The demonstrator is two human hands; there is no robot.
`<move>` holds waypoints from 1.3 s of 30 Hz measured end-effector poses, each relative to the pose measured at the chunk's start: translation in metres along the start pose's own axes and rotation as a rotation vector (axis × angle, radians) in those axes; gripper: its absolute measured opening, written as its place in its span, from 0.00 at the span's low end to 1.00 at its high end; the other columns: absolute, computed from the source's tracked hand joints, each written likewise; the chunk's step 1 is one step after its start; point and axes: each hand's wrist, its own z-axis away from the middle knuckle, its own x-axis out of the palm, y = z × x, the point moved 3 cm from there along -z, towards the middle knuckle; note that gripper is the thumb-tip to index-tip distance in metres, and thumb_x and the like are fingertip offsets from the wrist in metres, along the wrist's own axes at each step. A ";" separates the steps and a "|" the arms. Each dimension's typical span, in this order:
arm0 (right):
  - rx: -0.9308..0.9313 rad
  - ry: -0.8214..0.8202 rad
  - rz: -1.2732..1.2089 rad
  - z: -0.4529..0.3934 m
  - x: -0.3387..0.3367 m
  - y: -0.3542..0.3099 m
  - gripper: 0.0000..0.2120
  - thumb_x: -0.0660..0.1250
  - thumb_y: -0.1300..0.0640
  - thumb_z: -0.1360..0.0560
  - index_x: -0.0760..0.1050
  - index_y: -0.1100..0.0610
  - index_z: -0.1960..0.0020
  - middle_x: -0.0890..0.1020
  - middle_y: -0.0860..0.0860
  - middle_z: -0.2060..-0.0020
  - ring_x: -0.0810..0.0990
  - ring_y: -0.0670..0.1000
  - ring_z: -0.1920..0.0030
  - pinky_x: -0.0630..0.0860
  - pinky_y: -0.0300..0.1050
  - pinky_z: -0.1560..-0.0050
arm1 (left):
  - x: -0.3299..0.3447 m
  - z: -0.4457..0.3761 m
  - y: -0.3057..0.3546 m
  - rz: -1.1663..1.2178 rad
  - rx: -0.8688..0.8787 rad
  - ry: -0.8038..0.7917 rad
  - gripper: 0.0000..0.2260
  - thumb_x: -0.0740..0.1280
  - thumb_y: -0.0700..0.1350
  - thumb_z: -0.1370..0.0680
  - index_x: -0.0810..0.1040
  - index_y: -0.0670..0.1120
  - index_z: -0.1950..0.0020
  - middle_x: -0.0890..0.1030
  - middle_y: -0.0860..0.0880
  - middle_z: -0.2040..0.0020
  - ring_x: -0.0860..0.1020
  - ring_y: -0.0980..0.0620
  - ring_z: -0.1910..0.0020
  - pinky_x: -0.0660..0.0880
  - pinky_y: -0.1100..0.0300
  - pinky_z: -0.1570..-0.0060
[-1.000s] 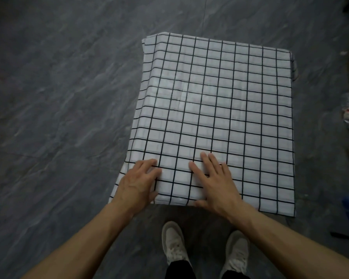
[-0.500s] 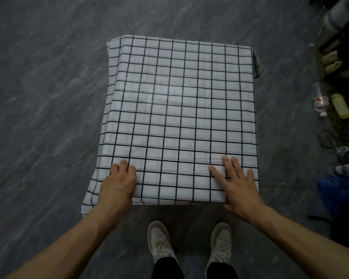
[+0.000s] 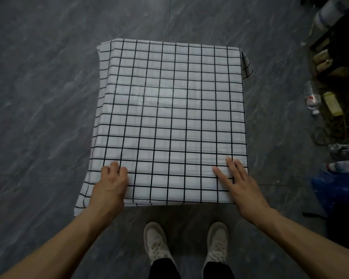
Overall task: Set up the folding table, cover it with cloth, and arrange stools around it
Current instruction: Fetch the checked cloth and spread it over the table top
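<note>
A white cloth with a black grid [image 3: 169, 117] covers the whole folding table, whose top is hidden under it. The cloth hangs over the left side and the far right corner. My left hand [image 3: 110, 186] rests on the cloth at the near left corner, its fingers bent over the fabric. My right hand [image 3: 238, 182] lies flat on the cloth at the near right corner with straight, spread fingers. No stools are in view.
Grey stone floor [image 3: 38, 97] surrounds the table. Clutter lies along the right edge: a plastic bottle [image 3: 311, 99], a yellow object [image 3: 332, 103], cables and a blue bag [image 3: 336, 190]. My two shoes [image 3: 155, 242] stand just in front of the table.
Both hands have slid apart along the near edge of the cloth, the left toward the left corner and the right toward the right corner. The view has shifted so the table appears more centred.
</note>
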 end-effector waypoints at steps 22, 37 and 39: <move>0.030 0.155 0.003 0.026 -0.103 -0.042 0.44 0.65 0.37 0.26 0.46 0.49 0.20 0.50 0.58 0.21 0.46 0.59 0.21 0.55 0.58 0.24 | -0.098 0.027 -0.001 -0.080 0.019 -0.042 0.20 0.72 0.55 0.33 0.79 0.47 0.45 0.79 0.45 0.43 0.76 0.43 0.43 0.71 0.45 0.40; -0.023 0.312 -0.310 0.132 -0.306 -0.117 0.33 0.62 0.43 0.21 0.54 0.51 0.21 0.56 0.54 0.22 0.54 0.54 0.23 0.61 0.53 0.25 | -0.308 0.135 0.020 0.309 -0.020 0.190 0.23 0.59 0.59 0.19 0.68 0.48 0.28 0.67 0.48 0.26 0.64 0.49 0.28 0.65 0.55 0.31; -0.017 0.340 -0.326 0.148 -0.331 -0.123 0.33 0.61 0.42 0.21 0.55 0.51 0.21 0.56 0.54 0.22 0.54 0.54 0.22 0.60 0.53 0.25 | -0.328 0.152 0.020 0.339 -0.046 0.209 0.23 0.59 0.59 0.19 0.68 0.49 0.29 0.68 0.49 0.28 0.65 0.50 0.30 0.65 0.57 0.32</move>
